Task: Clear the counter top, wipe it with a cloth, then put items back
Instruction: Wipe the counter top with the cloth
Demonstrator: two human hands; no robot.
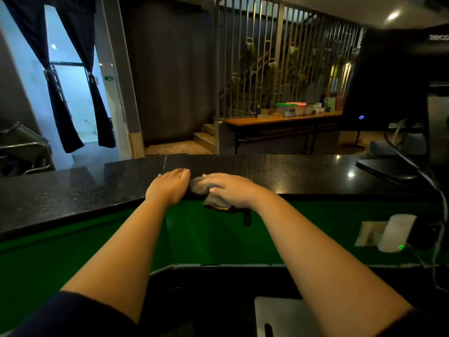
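My grey cloth (202,188) lies on the speckled black counter top (73,190), above a bright green panel (218,239); dark navy curtains (70,93) hang beyond.

Left hand (170,186) and right hand (229,189) lie palm-down, arms outstretched.

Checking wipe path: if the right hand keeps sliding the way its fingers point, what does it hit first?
The right hand, pressing the cloth, points left across the counter. The first thing in that line is the left hand, lying flat right next to the cloth. Whether they already touch is unclear.
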